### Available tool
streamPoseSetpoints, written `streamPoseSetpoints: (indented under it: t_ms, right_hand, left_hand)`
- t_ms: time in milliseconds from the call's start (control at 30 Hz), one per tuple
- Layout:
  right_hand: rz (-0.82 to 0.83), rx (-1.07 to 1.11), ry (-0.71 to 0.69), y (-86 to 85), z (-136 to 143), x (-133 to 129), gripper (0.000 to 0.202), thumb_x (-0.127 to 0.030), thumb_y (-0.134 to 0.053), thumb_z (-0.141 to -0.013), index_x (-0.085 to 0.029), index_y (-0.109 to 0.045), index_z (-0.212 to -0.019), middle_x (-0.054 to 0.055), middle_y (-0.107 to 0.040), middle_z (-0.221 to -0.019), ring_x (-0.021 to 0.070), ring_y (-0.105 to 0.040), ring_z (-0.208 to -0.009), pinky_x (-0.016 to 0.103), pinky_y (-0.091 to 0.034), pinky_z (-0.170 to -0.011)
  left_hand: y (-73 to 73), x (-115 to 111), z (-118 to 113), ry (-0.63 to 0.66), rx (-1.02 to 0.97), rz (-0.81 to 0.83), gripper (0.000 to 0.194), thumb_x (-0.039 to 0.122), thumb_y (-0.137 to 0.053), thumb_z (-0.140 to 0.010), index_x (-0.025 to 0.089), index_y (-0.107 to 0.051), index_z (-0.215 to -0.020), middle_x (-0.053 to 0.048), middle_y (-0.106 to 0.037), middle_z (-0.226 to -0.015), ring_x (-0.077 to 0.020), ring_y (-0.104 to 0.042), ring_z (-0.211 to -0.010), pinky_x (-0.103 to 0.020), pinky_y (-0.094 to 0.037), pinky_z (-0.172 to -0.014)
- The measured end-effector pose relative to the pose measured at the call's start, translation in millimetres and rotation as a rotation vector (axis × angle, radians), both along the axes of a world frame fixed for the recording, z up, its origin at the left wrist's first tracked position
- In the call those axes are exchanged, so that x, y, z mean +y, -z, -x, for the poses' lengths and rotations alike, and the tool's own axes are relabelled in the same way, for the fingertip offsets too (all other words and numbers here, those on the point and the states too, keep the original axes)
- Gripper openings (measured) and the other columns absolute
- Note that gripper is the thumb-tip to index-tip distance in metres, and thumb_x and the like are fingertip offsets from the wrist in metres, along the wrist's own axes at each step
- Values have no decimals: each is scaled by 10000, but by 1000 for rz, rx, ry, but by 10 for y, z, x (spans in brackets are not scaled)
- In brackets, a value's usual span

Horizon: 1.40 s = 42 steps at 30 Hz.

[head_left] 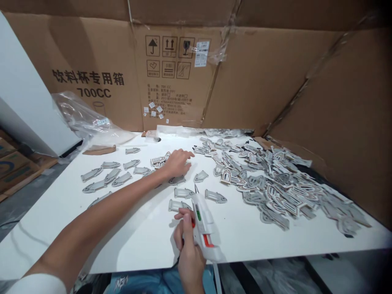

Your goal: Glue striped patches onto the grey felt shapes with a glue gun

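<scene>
My right hand point(189, 253) grips a white hot glue gun point(204, 228) near the front of the white table. The gun's metal nozzle points away from me, and red and green parts show on its body. My left hand point(177, 164) is stretched out over the middle of the table, fingers spread. Below its palm lies a grey die-cut piece point(177, 180), partly covered. Close to the gun are more flat grey pieces, among them one left of the nozzle point(183, 192) and one to its right point(216, 196). Patterned brown-and-white pieces point(157, 162) lie beside my left wrist.
A large heap of similar pieces point(275, 188) spreads across the right side of the table point(260, 245). Several grey pieces point(110, 175) are scattered at the left. Cardboard walls point(260, 73) stand behind and to the right. Clear plastic point(82, 118) lies at the back left.
</scene>
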State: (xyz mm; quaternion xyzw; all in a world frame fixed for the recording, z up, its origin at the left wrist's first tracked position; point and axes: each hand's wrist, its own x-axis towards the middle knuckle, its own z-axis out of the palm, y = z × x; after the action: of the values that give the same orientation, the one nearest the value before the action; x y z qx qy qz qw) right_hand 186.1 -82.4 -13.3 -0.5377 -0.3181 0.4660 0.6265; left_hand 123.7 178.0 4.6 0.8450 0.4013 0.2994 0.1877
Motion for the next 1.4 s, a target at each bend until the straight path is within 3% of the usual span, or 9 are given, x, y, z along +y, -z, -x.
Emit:
streamPoseSetpoints:
  t_ms: [100, 233, 500, 633, 700, 800, 900, 1067, 1400]
  right_hand:
    - [26, -11, -41, 13, -12, 40, 602, -766, -606, -1032, -177, -728, -992, -79, -366, -541, 122, -300, -515, 261, -263, -494]
    - [7, -2, -30, 51, -22, 86, 567, -730, -603, -1054, -177, -715, -998, -88, -366, -533, 114, -314, -511, 267, -281, -534]
    - [76, -26, -7, -45, -3, 95, 636, -790, -590, -1019, -185, -762, -1115, -78, -405, -563, 129, -330, -511, 276, -309, -536]
    - [155, -68, -95, -36, 3, 103, 669, -803, -639, -977, -237, -552, -630, -56, -389, -511, 150, -425, -535, 298, -380, -586]
    - [168, -81, -135, -10, 13, 101, 698, -788, -694, -944, -264, -431, -565, -46, -410, -514, 156, -441, -538, 308, -396, -582]
    - [144, -84, -117, 10, 33, 101, 611, -755, -771, -896, -265, -525, -625, -63, -419, -527, 154, -408, -514, 306, -379, -543]
    - [138, -97, -85, -11, 31, 113, 546, -746, -764, -909, -242, -633, -745, -76, -415, -528, 152, -395, -513, 299, -347, -533]
    - [120, -135, -58, -40, 8, 139, 560, -762, -677, -977, -206, -723, -917, -88, -401, -527, 146, -379, -515, 296, -338, -560]
    - [148, -146, -66, -64, 27, 123, 555, -751, -692, -976, -201, -720, -901, -87, -400, -537, 149, -405, -541, 316, -363, -634]
  left_hand:
    - [-2, 84, 276, 2, 110, -49, 270, 173, -800, -852, 154, -795, -1122, -162, -791, -1123, -389, -679, -1175, -568, -438, -1132]
    - [-21, -44, 443, 25, 118, -136, 240, 246, -707, -988, 169, -772, -1206, -164, -746, -1234, -338, -664, -1206, -516, -448, -1135]
    - [-51, -979, 1011, 216, -127, -339, 190, 309, -625, -1088, 248, -796, -1141, -116, -809, -1048, -234, -766, -980, -372, -614, -875]
    - [59, -1483, 1321, 404, -17, -289, 222, 280, -692, -1035, 307, -828, -1207, -127, -844, -1144, -309, -811, -1080, -477, -683, -911]
    - [81, -1624, 1383, 465, 4, -272, 244, 243, -717, -1012, 321, -831, -1213, -127, -847, -1168, -331, -822, -1081, -501, -703, -898]
    - [68, -1679, 1416, 509, -6, -263, 279, 190, -728, -989, 317, -822, -1219, -123, -846, -1181, -329, -832, -1074, -484, -722, -877]
    - [38, -1627, 1450, 416, -47, -340, 228, 235, -802, -952, 293, -800, -1173, -105, -849, -1102, -301, -834, -1027, -454, -716, -886]
    - [20, -1554, 1515, -88, 76, -352, 151, 351, -740, -1008, 237, -696, -1097, -88, -783, -1029, -256, -767, -930, -373, -595, -760]
    - [25, -1531, 1645, -248, 320, -123, 334, 538, -719, -984, 243, -643, -1120, -78, -732, -1141, -305, -727, -1021, -381, -509, -780]
